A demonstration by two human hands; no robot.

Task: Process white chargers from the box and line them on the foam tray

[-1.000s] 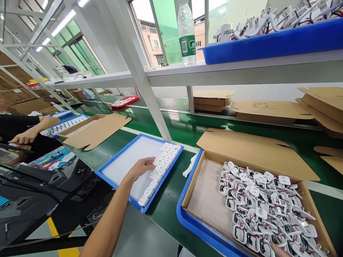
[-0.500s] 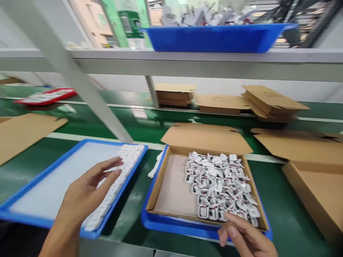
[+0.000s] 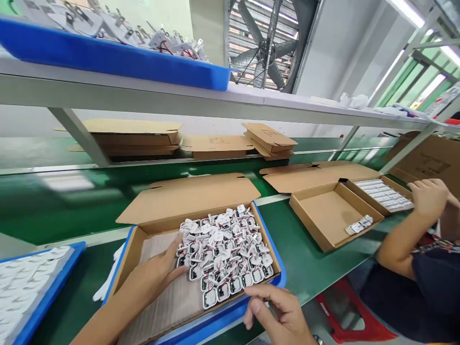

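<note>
A shallow cardboard box (image 3: 161,316) rests in a blue tray (image 3: 282,268) in front of me. Small white square parts with red and black wires (image 3: 223,254) are packed over its right side. My left hand (image 3: 158,273) reaches into the box with thumb and fingers apart, its fingertips at the left edge of these parts; whether they touch any is unclear. Close to the box's front right corner is my right hand (image 3: 278,311), fingers loosely bent and apart, with nothing visible in it. A second blue tray (image 3: 53,282) with rows of flat white pieces (image 3: 25,282) lies at the left.
Right of my box stand another open carton (image 3: 319,211) with a few white pieces and a further filled carton (image 3: 384,191). A co-worker's arm (image 3: 406,225) reaches in there, above a red stool (image 3: 345,311). Overhead runs a shelf (image 3: 161,105) with a blue bin (image 3: 118,62).
The view has swung right, bringing the co-worker and fan into sight. My left hand has gone from over the left tray into the cardboard box. My right hand stays by the box's front.
</note>
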